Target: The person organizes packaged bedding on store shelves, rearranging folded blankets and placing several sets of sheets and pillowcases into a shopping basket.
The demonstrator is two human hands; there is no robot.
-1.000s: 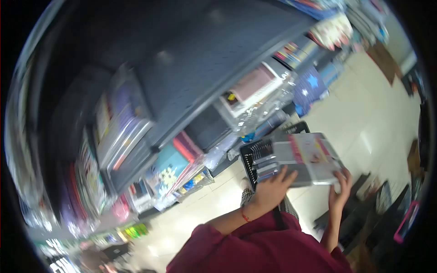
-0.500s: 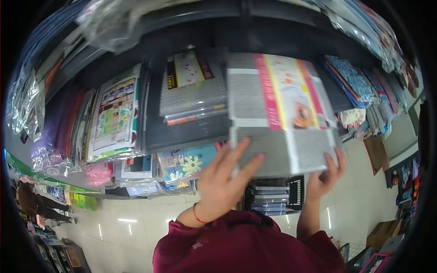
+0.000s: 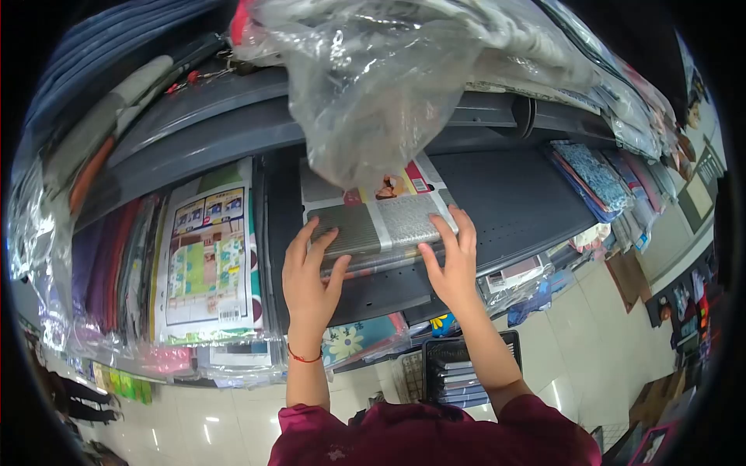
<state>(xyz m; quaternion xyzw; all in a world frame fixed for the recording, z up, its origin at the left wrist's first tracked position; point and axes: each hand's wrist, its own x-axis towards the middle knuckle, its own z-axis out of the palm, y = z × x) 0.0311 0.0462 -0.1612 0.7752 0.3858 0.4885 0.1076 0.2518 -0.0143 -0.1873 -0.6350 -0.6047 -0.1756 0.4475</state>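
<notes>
A packaged grey striped folded cloth (image 3: 361,225) with a printed pink and yellow label lies on the dark shelf (image 3: 505,194). It rests on top of other flat packs, whose front edges show beneath it. My left hand (image 3: 309,272) touches its front left part with fingers spread. On the front right corner, my right hand (image 3: 452,260) has its fingertips stretched over the pack. A clear plastic bag (image 3: 381,85) hangs down from the shelf above and hides part of the pack's back end.
Upright packs with a printed sheet (image 3: 206,264) stand to the left, patterned folded cloths (image 3: 590,182) to the right. Below are a flowered pack (image 3: 353,342) on a lower shelf and a black basket (image 3: 509,349) holding several packs. Another person's legs (image 3: 85,396) show at lower left.
The grey pack has moved from in front of the shelf, at right, leftward onto the stack of packs. Both hands moved forward with it. The view has shifted, and the hanging bag now looms nearer.
</notes>
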